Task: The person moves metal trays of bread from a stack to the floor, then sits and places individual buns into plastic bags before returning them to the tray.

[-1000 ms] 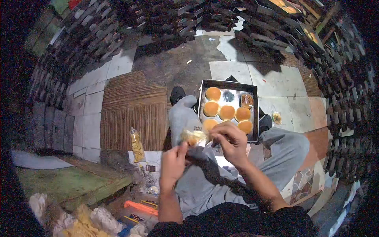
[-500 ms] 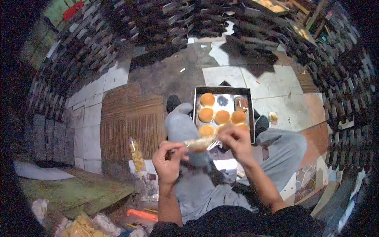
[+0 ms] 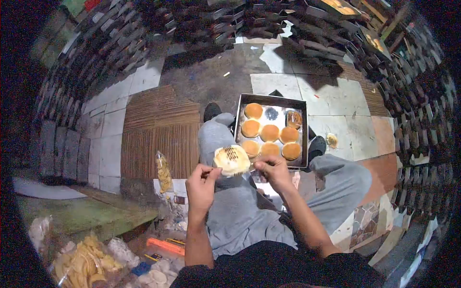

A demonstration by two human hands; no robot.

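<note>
Between my two hands is a wrapped bun (image 3: 232, 161), pale and round, with dark print on its upper side. My left hand (image 3: 200, 188) pinches its lower left edge between thumb and fingers. On the other side, my right hand (image 3: 275, 174) has its fingertips closed at the right end of the wrapper. Just beyond sits a dark-rimmed baking tray (image 3: 305, 129) holding several golden buns (image 3: 270, 133). One bun in a printed wrapper (image 3: 294, 119) lies in its far right corner. A dark round patch (image 3: 271, 113) shows on the tray's bottom.
Dark stacked trays (image 3: 96, 43) surround the floor. A clear bag of yellowish pieces (image 3: 163, 172) stands left of my legs. At lower left are a green bench (image 3: 101, 211), a bag of pale yellow pieces (image 3: 86, 261) and an orange tool (image 3: 165, 246). A small item (image 3: 332, 140) lies right of the tray.
The wrapped bun has turned from edge-on to show its printed round side. My right hand has moved slightly left and down, and my view has shifted a little.
</note>
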